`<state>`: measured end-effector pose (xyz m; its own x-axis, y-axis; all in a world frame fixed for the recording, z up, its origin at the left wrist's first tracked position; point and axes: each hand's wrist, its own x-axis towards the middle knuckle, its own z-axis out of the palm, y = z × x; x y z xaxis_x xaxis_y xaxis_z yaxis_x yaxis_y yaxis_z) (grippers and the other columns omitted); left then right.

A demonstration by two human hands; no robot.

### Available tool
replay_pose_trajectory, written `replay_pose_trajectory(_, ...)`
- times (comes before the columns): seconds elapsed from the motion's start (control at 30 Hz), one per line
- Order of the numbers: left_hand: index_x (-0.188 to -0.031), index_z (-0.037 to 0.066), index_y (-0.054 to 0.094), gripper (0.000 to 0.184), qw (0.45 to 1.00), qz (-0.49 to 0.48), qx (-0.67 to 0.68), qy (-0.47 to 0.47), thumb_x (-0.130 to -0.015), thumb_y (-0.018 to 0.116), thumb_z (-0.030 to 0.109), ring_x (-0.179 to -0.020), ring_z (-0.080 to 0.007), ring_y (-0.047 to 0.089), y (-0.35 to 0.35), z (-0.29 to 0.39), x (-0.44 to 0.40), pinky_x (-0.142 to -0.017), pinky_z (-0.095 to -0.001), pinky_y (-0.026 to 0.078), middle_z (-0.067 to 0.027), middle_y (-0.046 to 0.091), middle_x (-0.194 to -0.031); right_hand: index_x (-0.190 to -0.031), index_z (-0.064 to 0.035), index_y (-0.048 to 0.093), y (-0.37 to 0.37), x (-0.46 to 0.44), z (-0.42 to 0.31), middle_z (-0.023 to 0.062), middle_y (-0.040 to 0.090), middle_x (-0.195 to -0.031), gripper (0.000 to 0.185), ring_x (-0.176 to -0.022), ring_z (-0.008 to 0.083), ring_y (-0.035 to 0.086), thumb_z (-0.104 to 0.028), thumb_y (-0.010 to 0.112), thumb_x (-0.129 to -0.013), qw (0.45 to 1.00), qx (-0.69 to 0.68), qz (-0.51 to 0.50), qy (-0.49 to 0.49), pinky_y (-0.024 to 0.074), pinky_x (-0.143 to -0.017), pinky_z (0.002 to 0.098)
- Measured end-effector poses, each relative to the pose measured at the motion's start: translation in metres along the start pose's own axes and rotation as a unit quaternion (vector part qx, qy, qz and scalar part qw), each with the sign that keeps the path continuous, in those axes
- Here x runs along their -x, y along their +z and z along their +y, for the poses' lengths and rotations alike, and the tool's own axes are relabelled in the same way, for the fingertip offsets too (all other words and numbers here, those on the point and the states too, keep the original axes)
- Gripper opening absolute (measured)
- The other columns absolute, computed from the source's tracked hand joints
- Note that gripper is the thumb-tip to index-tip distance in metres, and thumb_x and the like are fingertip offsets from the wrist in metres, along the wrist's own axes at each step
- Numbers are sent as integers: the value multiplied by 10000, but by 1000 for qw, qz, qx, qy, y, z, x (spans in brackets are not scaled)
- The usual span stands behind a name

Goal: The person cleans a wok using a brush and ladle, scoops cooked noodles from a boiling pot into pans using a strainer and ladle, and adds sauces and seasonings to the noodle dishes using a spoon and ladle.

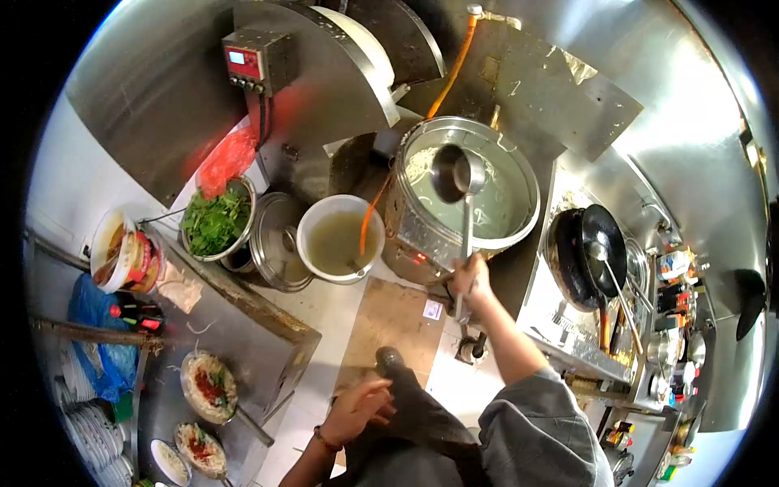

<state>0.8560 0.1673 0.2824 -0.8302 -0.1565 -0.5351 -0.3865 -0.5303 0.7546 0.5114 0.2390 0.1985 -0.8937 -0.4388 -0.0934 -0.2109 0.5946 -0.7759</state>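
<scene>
My right hand [472,278] is closed around the long handle of a metal ladle [468,223]. The ladle's bowl is over the big steel pot [531,219], which holds cloudy liquid and pale noodles [420,165]. Whether the bowl touches the liquid I cannot tell. My left hand [363,410] hangs low in front of my leg, fingers loosely extended, with nothing visible in it. Left of the pot stands a white bucket [304,235] of murky liquid with an orange hose [367,223] in it.
A lidded metal pot [276,235] and a bowl of green leaves [217,221] stand left. Noodle bowls with red topping [209,383] sit on the lower-left counter. Black woks [602,235] and a second ladle [618,288] rest on the right-hand stove.
</scene>
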Motion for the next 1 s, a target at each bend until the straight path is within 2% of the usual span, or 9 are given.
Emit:
replay_pose_trajectory(0.13, -1168, 5, 498, 294, 987, 154, 13, -39, -919, 515, 161, -850, -173, 608, -5, -40, -20, -683, -291, 544, -95, 583, -966, -766, 41, 557, -5, -148, 137, 232, 605, -713, 225, -696, 383, 614, -183, 579, -774, 998, 26, 49, 43, 499, -629, 402)
replay_pose_trajectory(0.3, -1140, 4, 505, 262, 962, 261, 67, -42, -908, 509, 127, -815, -207, 617, 4, -38, -12, -659, -345, 563, -125, 580, -918, -570, 9, 529, -3, -183, 152, 167, 565, -583, 227, -538, 292, 565, -125, 602, -738, 914, 294, -69, -271, 461, -502, 349)
replay_pose_trajectory(0.37, -1139, 4, 507, 271, 955, 281, 86, -38, -906, 516, 144, -815, -206, 617, 9, -34, -8, -657, -341, 562, -126, 580, -925, -556, -12, 505, -16, -164, 94, 118, 519, -545, 237, -495, 231, 533, -97, 587, -761, 951, -119, -173, 228, 434, -470, 358)
replay_pose_trajectory(0.43, -1136, 5, 503, 272, 950, 296, 96, -27, -909, 515, 154, -813, -199, 619, 13, -34, -2, -654, -327, 559, -114, 582, -924, -625, -28, 506, -36, -153, 76, 57, 406, -499, 193, -410, 165, 410, -63, 552, -810, 858, -357, -203, 309, 369, -397, 314)
replay_pose_trajectory(0.6, -1168, 4, 478, 295, 945, 308, 106, -12, -917, 504, 156, -825, -178, 611, 17, -54, 16, -667, -302, 549, -90, 583, -929, -963, 54, 489, -111, -95, 73, -11, 374, -601, 161, -415, 59, 323, -94, 489, -902, 726, -583, -203, 303, 268, -353, 193)
replay_pose_trajectory(0.67, -1180, 11, 479, 309, 945, 299, 132, 6, -916, 511, 170, -831, -169, 606, 19, -83, 25, -663, -294, 542, -84, 585, -924, -1168, 47, 475, -142, -40, 50, 41, 549, -862, 380, -617, 70, 492, -103, 593, -839, 911, -360, -170, 109, 397, -479, 171)
replay_pose_trajectory(0.77, -1177, 19, 486, 334, 960, 269, -6, 73, -911, 526, 216, -801, -149, 600, 22, -102, 37, -645, -283, 532, -79, 586, -917, -1277, 95, 395, -177, -17, 79, 190, 507, -1233, 513, -863, 143, 561, -20, 520, -794, 934, -303, -182, -46, 474, -575, 212)
replay_pose_trajectory(0.83, -1152, 13, 500, 338, 943, 290, -43, 159, -910, 525, 249, -775, -138, 596, 13, -135, 34, -637, -276, 529, -74, 586, -898, -1347, -22, 323, -172, 51, -23, 180, 568, -1001, 514, -633, 168, 540, -179, 511, -895, 898, -408, -104, 129, 463, -483, 257)
replay_pose_trajectory(1.0, -1090, 13, 527, 319, 945, 278, 96, 142, -915, 511, 279, -734, -127, 589, -2, -155, 89, -611, -271, 519, -75, 582, -862, -1327, -7, 354, -148, 130, -91, 195, 571, -1040, 511, -748, 204, 561, -204, 528, -889, 762, -527, -344, 152, 480, -589, 280)
